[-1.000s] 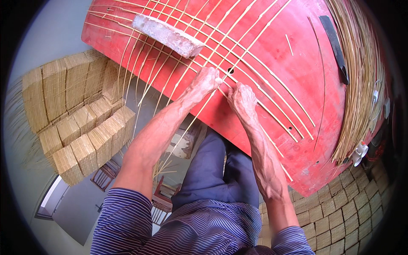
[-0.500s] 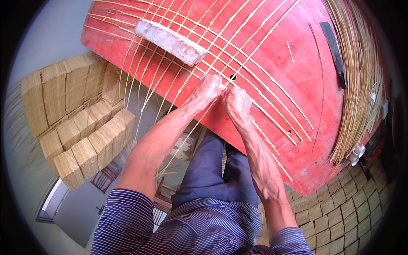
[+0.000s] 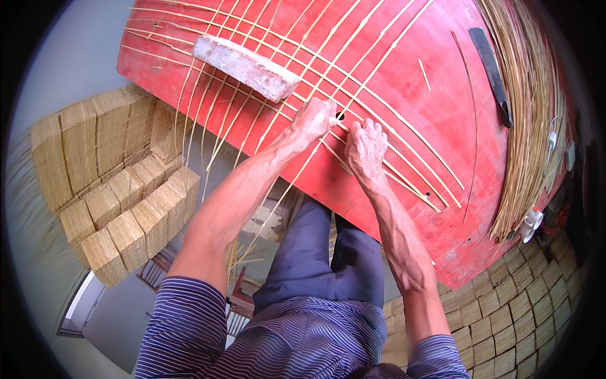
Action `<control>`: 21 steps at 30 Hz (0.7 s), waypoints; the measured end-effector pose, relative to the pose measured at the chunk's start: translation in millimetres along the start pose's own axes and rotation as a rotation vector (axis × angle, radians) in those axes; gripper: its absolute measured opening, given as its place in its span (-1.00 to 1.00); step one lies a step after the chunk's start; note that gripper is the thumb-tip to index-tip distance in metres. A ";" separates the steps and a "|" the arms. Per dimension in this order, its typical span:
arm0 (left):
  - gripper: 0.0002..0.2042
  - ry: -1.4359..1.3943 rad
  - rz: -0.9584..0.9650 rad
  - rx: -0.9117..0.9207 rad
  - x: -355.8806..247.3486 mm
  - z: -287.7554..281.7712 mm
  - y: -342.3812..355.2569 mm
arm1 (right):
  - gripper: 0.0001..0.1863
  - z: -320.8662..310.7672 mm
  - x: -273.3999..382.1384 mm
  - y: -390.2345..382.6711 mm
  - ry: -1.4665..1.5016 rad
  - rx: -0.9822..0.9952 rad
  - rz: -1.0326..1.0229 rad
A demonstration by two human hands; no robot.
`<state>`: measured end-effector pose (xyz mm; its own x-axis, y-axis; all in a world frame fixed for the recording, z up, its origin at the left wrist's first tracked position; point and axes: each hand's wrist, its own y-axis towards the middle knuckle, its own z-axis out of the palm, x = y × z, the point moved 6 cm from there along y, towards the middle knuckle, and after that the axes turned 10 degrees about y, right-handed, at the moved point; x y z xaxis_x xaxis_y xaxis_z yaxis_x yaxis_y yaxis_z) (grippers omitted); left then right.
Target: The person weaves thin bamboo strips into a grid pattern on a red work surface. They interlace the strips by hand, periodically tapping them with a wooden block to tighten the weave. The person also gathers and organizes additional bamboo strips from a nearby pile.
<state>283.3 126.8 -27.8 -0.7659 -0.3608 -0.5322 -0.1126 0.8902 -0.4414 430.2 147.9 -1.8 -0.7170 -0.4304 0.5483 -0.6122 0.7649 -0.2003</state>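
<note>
Long pale plant stalks [image 3: 392, 129] with knotty joints cross each other in an open lattice on a red board [image 3: 435, 151]. My left hand [image 3: 314, 118] is closed at the lattice's near edge, its thumb and fingers pinching a stalk by a crossing. Just right of it and slightly nearer me, my right hand [image 3: 367, 146] has its fingers curled down around a stalk at the near side; its grip is partly hidden beneath the knuckles. A whitish, worn brick [image 3: 246, 68] lies across the stalks, beyond and left of my left hand.
A dark flat blade [image 3: 492, 76] lies on the board's right side, beside a thick bundle of loose stalks [image 3: 527, 120]. Stacked woven blocks [image 3: 126, 234] stand at left, and more [image 3: 499, 328] cover the lower right. A white object [image 3: 531, 224] sits by the board's right edge.
My hands have drawn apart: the right one has moved right and slightly nearer me, while the left stays by the crossing. The near stalk's right end now shows less beside my right forearm.
</note>
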 end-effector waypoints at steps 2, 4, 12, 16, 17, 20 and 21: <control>-0.83 -0.035 0.003 0.013 -0.7 2.8 3.5 | -0.95 -1.2 -3.3 1.8 0.010 0.022 -0.011; -0.84 -0.055 0.002 0.001 2.5 1.3 3.0 | -0.95 -1.2 -4.4 6.7 0.079 0.028 0.003; -0.85 -0.044 -0.030 -0.005 5.8 6.4 5.4 | -0.83 1.6 1.3 18.3 0.181 0.210 0.134; -0.88 -0.069 -0.088 -0.027 9.6 12.6 8.4 | -0.79 5.5 11.8 23.9 0.079 0.187 0.153; -0.89 -0.052 -0.109 -0.039 20.0 9.9 0.4 | -0.79 7.2 28.3 27.1 0.082 0.271 0.193; -0.87 -0.081 -0.092 -0.035 8.0 8.1 10.8 | -0.78 -6.1 30.8 33.2 0.084 0.324 0.257; -0.86 -0.078 -0.102 -0.019 3.3 7.1 12.0 | -0.77 -7.0 30.7 34.3 0.076 0.363 0.286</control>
<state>283.9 134.4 -39.9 -0.6983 -0.4696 -0.5402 -0.2001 0.8527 -0.4826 389.5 164.3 13.9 -0.8561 -0.1797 0.4846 -0.4799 0.6245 -0.6162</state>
